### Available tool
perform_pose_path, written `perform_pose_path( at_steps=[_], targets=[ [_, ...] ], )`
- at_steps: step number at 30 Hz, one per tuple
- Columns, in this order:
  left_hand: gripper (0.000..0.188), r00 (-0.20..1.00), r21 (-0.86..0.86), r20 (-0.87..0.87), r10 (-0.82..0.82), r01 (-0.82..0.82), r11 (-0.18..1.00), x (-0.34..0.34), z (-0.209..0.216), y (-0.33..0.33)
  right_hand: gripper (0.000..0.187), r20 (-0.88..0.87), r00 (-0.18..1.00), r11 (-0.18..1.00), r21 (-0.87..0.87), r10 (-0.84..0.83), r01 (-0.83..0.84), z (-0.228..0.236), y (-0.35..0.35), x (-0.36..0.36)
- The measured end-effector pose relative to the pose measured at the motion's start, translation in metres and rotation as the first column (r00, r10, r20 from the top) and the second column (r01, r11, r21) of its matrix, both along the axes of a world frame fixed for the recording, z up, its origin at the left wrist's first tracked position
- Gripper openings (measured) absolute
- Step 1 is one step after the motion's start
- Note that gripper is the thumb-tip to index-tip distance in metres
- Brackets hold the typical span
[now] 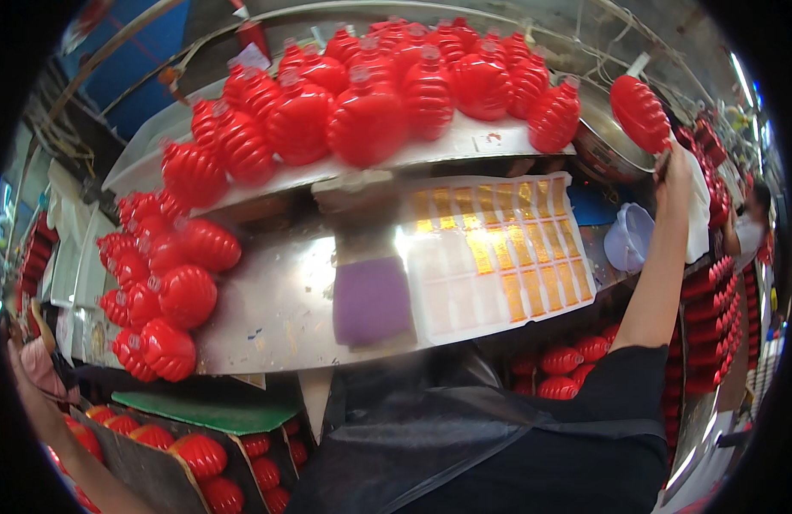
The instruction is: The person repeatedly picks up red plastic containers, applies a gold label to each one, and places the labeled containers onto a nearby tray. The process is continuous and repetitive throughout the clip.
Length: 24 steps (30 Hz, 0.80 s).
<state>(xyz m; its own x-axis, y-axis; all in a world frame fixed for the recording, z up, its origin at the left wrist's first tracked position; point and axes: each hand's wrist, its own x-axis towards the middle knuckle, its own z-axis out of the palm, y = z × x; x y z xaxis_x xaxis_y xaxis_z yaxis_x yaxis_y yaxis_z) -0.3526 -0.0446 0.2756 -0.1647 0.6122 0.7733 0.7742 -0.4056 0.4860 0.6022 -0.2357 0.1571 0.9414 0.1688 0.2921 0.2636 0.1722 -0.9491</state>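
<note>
My right arm reaches out to the far right. At its end my right hand [668, 167] is closed round the lower end of a red ribbed plastic lantern shell [640, 113], whose pale neck points up. Beneath that shell is a round metal basin [606, 141]. My left arm stretches toward the left rim, where my left hand [14, 330] is dark and its fingers do not show clearly. Between my arms, on the metal table [276, 321], lies a white sheet of gold stickers [465, 295], its left part bare of gold. A purple pad [372, 301] lies beside the sheet.
Several red lantern shells [366, 120] stand crowded on a raised shelf [499, 141], and more lie piled at the table's left [186, 295]. A lilac bucket [629, 238] stands at right. Boxes of shells [177, 437] sit below left. Other people [749, 231] are at both sides.
</note>
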Motion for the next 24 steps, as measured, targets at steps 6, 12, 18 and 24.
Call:
perform_pose_path(
  at_steps=[6, 12, 18, 24],
  targets=[
    [0.022, 0.892, -0.148, -0.118, -0.436, 0.419, 0.896, 0.163, -0.043, 0.040, 0.032, 0.123, 0.974, 0.909, -0.352, -0.192, 0.224, -0.047, 0.038, 0.099],
    [0.016, 0.590, -0.288, 0.084, -0.803, 0.786, 0.548, 0.305, -0.087, 0.035, 0.043, 0.605, 0.795, 0.340, -0.737, -0.052, 0.584, -0.050, 0.047, 0.074],
    [0.009, 0.499, -0.492, 0.232, -0.835, 0.801, 0.342, 0.353, -0.151, 0.024, 0.051, 0.455, 0.888, 0.319, -0.853, 0.067, 0.413, -0.040, 0.051, 0.074],
    [0.009, 0.518, -0.484, 0.610, -0.599, 0.843, 0.236, 0.345, -0.216, 0.008, 0.044, 0.407, 0.913, 0.439, -0.822, 0.007, 0.363, -0.052, 0.048, 0.099]
  ],
)
